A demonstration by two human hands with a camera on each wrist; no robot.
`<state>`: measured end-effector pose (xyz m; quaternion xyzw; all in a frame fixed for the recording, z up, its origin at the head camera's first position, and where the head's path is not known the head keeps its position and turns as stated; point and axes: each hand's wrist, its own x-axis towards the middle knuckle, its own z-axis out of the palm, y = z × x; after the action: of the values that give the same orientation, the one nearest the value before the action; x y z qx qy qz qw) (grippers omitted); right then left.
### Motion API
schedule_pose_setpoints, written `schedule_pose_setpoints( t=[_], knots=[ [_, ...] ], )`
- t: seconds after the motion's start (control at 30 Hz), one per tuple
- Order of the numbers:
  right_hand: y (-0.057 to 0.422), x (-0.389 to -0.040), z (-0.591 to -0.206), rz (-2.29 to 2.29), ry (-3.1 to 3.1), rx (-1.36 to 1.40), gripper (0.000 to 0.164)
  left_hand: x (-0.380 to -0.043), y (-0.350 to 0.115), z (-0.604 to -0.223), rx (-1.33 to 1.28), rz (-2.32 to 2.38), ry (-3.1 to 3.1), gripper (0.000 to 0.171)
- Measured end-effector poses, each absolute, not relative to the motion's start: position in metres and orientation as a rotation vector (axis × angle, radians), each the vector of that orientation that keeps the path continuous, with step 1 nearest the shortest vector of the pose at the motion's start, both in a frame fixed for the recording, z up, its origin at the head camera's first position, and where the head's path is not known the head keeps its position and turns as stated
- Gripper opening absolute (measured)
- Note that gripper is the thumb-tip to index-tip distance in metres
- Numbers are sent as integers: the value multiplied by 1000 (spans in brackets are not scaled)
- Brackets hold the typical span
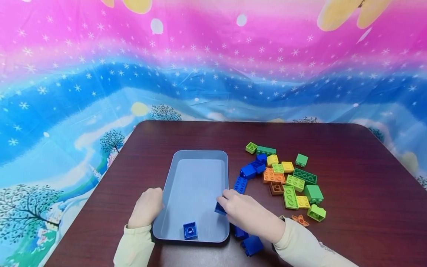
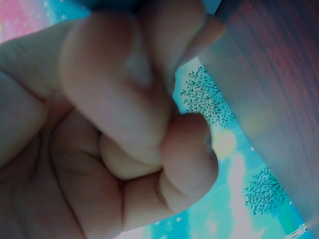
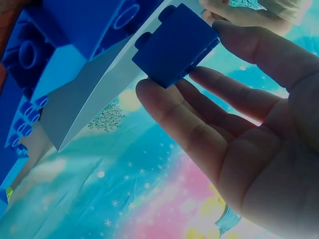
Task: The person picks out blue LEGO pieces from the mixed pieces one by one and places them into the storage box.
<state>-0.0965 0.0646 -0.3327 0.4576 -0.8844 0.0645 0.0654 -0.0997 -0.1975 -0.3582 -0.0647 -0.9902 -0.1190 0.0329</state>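
While the right hand pinches a blue brick between thumb and fingertips over the grey tray's right side, the left hand – fingers curled – holds its left rim; a square blue piece lies inside, at the near end.

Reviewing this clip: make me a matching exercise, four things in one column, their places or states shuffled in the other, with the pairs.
Things:
1. left hand
2. right hand
3. orange flower-shaped piece
4. gray tray

Places or states:
A. pinches a blue brick
B. on the table, beside the right sleeve
C. has a loose blue brick lying at its near end
D. at the tray's left edge

Pairs: 1-D, 2-A, 3-B, 4-C
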Motion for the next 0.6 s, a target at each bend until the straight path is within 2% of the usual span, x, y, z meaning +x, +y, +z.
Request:
schedule_pose_setpoints(
  t=[0.43,0.6],
  knots=[
    [53,-94,-337,189,-2630,1424,17,-100,-197,-357,-193,-353,-3057,15],
    [50,-91,-339,175,-2642,1454,21,-100,-197,-357,-187,-367,-3057,16]
  ],
)
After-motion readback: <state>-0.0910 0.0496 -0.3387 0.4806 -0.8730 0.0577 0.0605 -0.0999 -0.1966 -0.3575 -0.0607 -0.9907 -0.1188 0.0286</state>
